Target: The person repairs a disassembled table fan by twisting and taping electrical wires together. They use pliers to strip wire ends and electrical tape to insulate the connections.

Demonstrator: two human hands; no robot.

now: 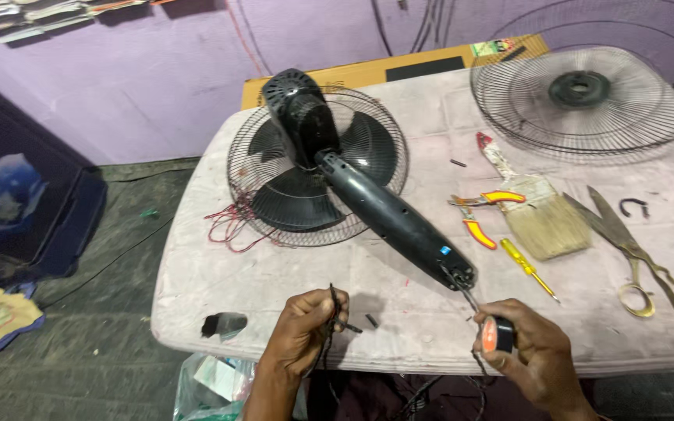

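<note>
While L hand (pixel 306 327) grips wire (pixel 331 316), R hand (pixel 536 359) holds tape roll (pixel 496 335), near table edge (pixel 399 360).

It was a small repair workshop w/ purple walls: worn table (pixel 220 288) held a dismantled fan (pixel 317 164), loose grille (pixel 587 101), pliers (pixel 481 214), brush (pixel 544 218), scissors (pixel 633 249).

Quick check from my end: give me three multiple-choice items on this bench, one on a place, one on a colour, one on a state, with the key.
1. The scissors lie:
A) right of the brush
B) under the fan
C) on the floor

2. The screwdriver handle is:
A) blue
B) yellow
C) white

3. The right hand:
A) is empty
B) holds a tape roll
C) holds pliers

Key:
1 A, they lie toward the table's right edge.
2 B, handle plainly yellow.
3 B, fingers grip the roll; the left hand holds a black cable.
</note>
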